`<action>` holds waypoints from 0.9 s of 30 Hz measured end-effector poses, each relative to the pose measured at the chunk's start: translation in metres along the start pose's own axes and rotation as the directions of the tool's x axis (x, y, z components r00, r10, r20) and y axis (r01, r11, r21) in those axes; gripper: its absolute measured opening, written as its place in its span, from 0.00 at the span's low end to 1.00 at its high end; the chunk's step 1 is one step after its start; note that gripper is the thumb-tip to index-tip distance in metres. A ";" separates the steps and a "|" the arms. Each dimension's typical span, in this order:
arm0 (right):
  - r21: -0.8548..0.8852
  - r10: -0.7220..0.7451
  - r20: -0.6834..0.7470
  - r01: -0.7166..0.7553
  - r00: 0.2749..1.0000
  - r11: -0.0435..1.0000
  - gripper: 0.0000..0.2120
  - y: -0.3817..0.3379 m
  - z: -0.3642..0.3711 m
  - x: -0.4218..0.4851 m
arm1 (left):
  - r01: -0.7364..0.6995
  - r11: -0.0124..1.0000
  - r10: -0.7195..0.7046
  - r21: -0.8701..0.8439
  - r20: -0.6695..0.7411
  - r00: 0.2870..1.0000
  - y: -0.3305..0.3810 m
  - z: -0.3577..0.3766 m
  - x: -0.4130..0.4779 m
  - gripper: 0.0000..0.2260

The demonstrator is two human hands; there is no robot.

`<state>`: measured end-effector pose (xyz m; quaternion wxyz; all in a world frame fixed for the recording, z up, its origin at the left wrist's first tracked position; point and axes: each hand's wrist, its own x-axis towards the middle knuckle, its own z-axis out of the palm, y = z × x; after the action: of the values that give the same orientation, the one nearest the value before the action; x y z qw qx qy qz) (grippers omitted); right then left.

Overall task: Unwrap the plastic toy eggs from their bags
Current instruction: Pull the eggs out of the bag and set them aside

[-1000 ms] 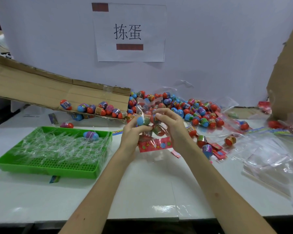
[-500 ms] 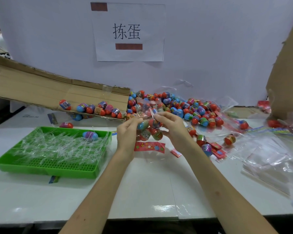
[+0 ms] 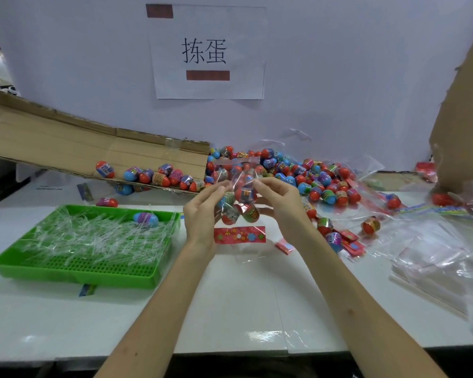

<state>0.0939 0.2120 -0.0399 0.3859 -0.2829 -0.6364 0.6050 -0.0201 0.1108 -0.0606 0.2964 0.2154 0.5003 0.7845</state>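
1. Noting the bag (image 3: 236, 177) first: it is clear plastic, raised above the white surface (image 3: 230, 309) at front centre, between both hands. We see a few toy eggs (image 3: 245, 194) inside it, and a red flowered header card (image 3: 239, 235) hangs at its lower end.
2. Right hand (image 3: 284, 211): thumb and forefinger are closed in a pinch on the plastic near the top of the bag. The other fingers (image 3: 268, 214) curl behind it.
3. Left hand (image 3: 200, 222): its fingers are nearly straight and released, the tips resting against the bag's left side. We see no curl round it.
4. A green tray (image 3: 85, 271) sits to the left on the surface, filled with clear plastic strips (image 3: 93, 236). One blue-and-purple egg (image 3: 145, 219) lies at its far edge.
5. Behind the tray a cardboard flap (image 3: 66, 148) slopes down, with a row of eggs (image 3: 159, 175) along its lower edge.
6. A loose pile of eggs (image 3: 298, 173), red, blue and purple, lies behind and to the right of the hands.
7. Empty clear bags (image 3: 434, 257) lie heaped at the right. Small red cards (image 3: 350, 241) lie near the right wrist.
8. A paper sign (image 3: 208, 53) is fixed to the wall above.
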 end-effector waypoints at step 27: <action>-0.564 -0.753 0.023 0.631 0.657 0.533 0.08 0.013 0.019 -0.010 | -0.224 0.965 0.205 0.137 0.137 0.969 -0.005 0.005 -0.005 0.08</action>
<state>0.0819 0.1945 -0.0538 0.5701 -0.1653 -0.7875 0.1658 -0.0119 0.1125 -0.0636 0.2223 0.3375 0.5130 0.7573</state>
